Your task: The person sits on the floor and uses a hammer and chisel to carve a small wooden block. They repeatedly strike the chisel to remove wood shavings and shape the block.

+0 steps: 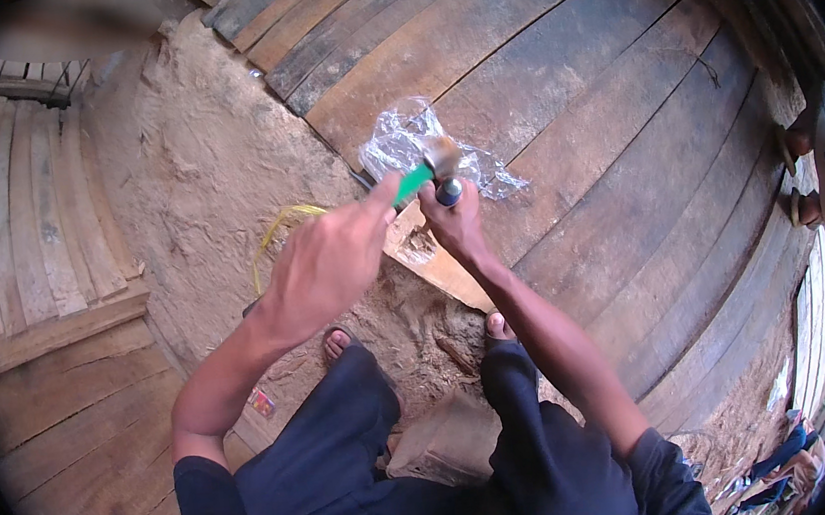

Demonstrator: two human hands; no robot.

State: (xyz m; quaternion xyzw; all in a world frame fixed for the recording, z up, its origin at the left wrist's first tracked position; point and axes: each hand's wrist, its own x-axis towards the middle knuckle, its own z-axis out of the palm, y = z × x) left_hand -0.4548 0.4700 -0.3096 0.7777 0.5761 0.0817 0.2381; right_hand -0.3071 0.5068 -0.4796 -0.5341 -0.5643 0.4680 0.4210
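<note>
Hammer sits in my left hand, fingers wrapped tight on its green handle, steel head just above my right hand, whose fingers pinch a small dark piece upright on the plank — I'd judge short, square taps best, fingertips low — crinkled plastic lying behind

One head-worn fisheye view looks steeply down, close over hands and feet.
</note>
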